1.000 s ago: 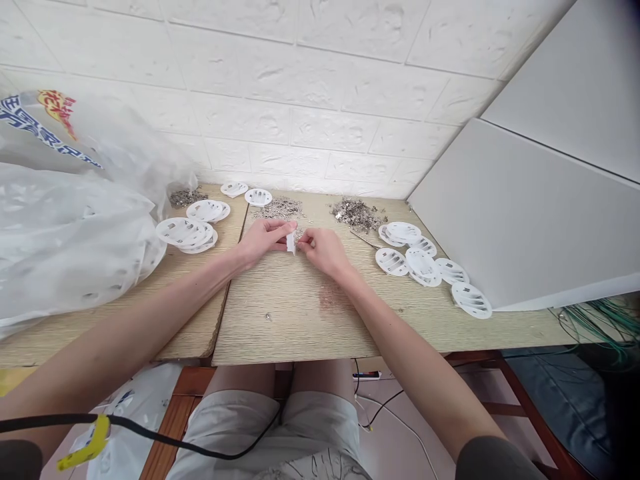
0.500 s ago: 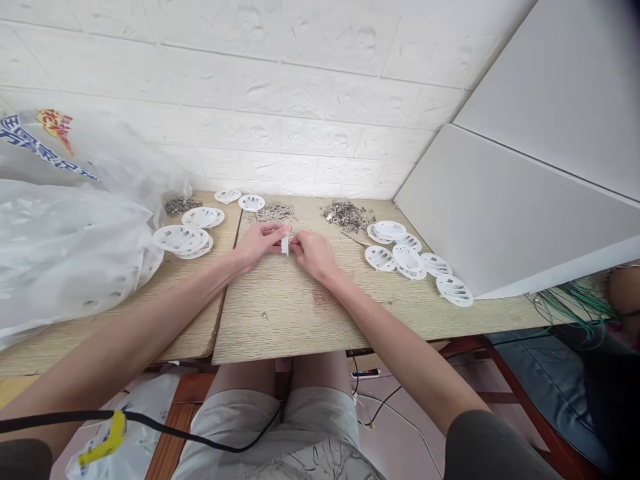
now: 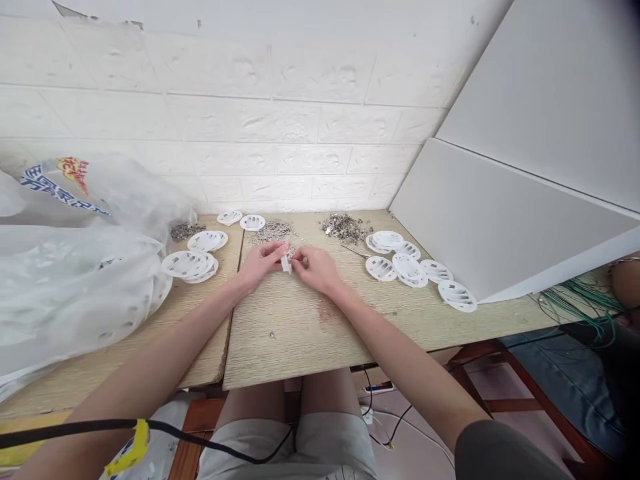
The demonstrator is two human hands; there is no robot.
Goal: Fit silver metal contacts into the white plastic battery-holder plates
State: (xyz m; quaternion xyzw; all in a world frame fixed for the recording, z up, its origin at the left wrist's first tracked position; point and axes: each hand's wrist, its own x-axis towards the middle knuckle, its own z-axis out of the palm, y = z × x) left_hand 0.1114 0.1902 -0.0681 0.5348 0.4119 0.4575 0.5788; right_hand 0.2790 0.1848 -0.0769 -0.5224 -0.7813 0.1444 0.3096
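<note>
My left hand (image 3: 261, 265) is closed on a small white plastic piece (image 3: 286, 263), held on edge between thumb and fingers above the wooden table. Right beside it, my right hand (image 3: 314, 267) has its thumb and fingertips pinched together at the piece's right side. Whatever is in that pinch is too small to make out. Just beyond the hands lie a pile of tiny metal parts (image 3: 274, 231) and a second, darker pile of metal bits (image 3: 345, 227).
White slotted plastic discs lie in groups at right (image 3: 409, 268) and left (image 3: 187, 264). A plastic bag (image 3: 75, 293) bulges on the left, near another metal pile (image 3: 186, 231). A thin rod (image 3: 356, 251), a grey-white panel (image 3: 520, 227) and green wires (image 3: 580, 303) are on the right.
The view has tilted up a little, so the table sits lower. The white piece has turned slightly in my left hand, and my right fingertips stay close against its side.
</note>
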